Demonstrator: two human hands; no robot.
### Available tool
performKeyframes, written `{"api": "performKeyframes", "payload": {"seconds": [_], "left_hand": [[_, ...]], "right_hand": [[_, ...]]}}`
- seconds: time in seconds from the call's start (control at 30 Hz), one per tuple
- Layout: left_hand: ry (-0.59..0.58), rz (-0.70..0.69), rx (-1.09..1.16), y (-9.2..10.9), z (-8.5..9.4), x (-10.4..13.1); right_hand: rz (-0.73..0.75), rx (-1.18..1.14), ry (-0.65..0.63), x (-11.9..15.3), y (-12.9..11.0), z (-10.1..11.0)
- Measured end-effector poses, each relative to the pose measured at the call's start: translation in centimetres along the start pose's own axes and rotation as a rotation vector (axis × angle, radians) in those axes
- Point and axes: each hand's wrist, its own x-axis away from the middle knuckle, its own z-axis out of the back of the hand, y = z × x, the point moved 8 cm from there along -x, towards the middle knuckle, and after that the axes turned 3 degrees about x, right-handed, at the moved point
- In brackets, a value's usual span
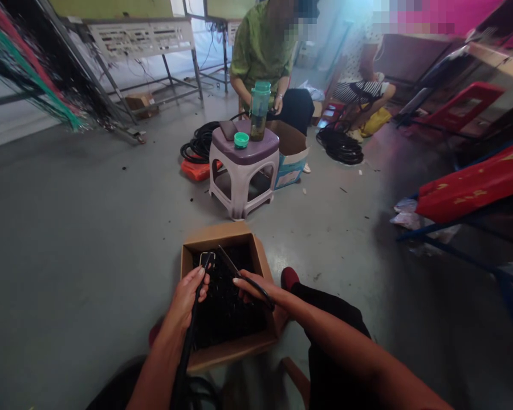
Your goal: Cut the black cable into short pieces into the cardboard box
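Note:
My left hand (193, 287) is closed round a black cable (190, 336), whose upper end sticks out past the fingertips over a cardboard box (263, 259). The cable runs down toward my lap. In my right hand (253, 286) is a pair of scissors (228, 261), its blades pointing up and left, close to the cable's end but apart from it. A black handle loop shows below the hand. Dark small pieces (222, 302) fill the box beneath both hands; what they are is hard to tell.
Ahead stands a purple-topped stool (243, 152) with a green-lidded bottle (260, 111) and a green cap (241, 140). Behind it sits a person in green (260, 51), beside a blue carton (288, 171). Cable coils (340, 145) lie on the floor. A blue frame (453, 228) stands right.

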Motion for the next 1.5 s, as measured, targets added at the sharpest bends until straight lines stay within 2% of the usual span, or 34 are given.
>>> {"api": "performKeyframes", "payload": {"seconds": [0.33, 0.5, 0.6, 0.83, 1.03, 1.27, 1.5], "left_hand": [[0.018, 0.028, -0.018, -0.6, -1.3, 0.2], [-0.011, 0.033, -0.070, -0.7, -1.7, -0.1], [0.004, 0.004, -0.070, -0.2, -1.1, -0.5], [0.069, -0.032, 0.004, 1.3, 0.0, -1.2], [0.069, -0.027, -0.017, 0.9, -0.1, -1.3], [0.042, -0.013, -0.055, 0.1, -0.7, -1.6], [-0.029, 0.027, -0.176, -1.1, -1.2, -1.3]], "right_hand": [[-0.111, 0.297, 0.124, -0.8, 3.1, 1.0], [0.024, 0.439, 0.182, -0.6, 2.9, 1.3], [0.027, 0.472, 0.189, -0.4, 3.0, 1.4], [-0.116, 0.315, 0.179, -0.4, 3.0, 1.8], [-0.044, -0.043, 0.159, -0.1, 1.7, 1.6], [0.033, -0.061, 0.141, 0.7, 0.3, 1.3], [0.044, -0.140, 0.147, 0.5, 0.9, 1.3]]}}
